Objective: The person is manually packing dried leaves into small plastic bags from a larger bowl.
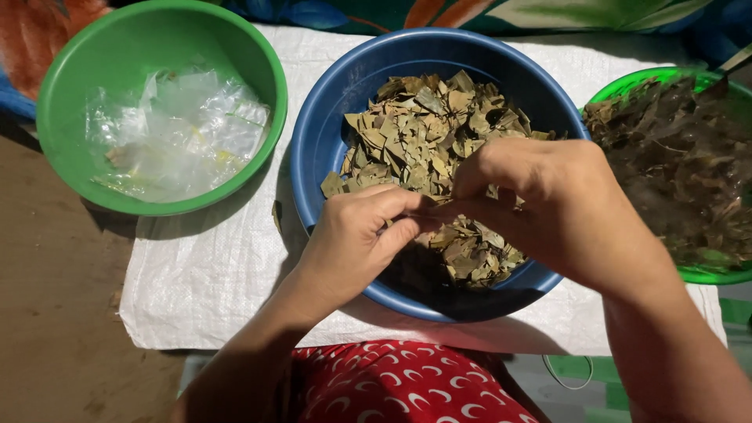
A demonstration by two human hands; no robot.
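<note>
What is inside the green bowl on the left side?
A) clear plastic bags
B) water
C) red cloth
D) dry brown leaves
A: the green bowl on the left holds crumpled clear plastic bags, while the dry leaves fill the blue bowl where the left hand and the right hand meet.
</note>
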